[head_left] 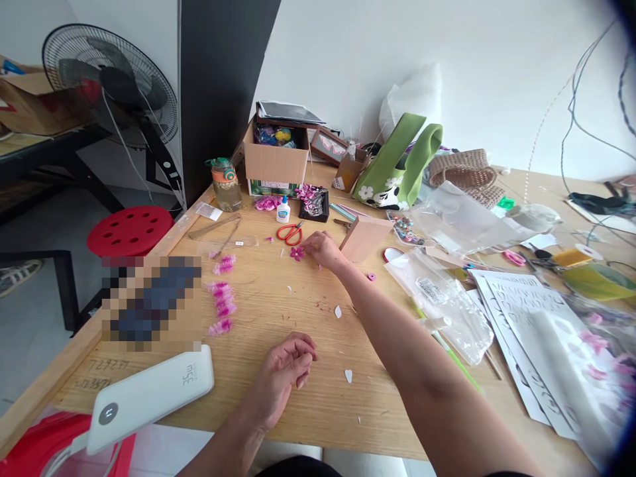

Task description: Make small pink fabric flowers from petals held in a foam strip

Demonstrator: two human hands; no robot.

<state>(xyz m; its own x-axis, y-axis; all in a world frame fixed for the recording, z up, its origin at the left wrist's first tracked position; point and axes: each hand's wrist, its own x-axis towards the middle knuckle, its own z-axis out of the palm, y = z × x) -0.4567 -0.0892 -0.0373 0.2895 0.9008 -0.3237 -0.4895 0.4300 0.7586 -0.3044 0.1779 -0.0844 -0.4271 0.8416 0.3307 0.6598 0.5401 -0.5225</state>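
My right hand reaches far across the wooden table, its fingers pinched on a small pink paper flower. Red scissors and a white glue bottle lie just beyond it. My left hand rests near the front edge with its fingers curled inward; what it holds, if anything, is hidden. Several fuzzy pink pieces lie in a row left of centre. Small white paper petals are scattered between my hands.
A white power bank sits at the front left. A cardboard box, a jar, a green bag, plastic bags and printed sheets crowd the back and right. A fan and red stool stand left.
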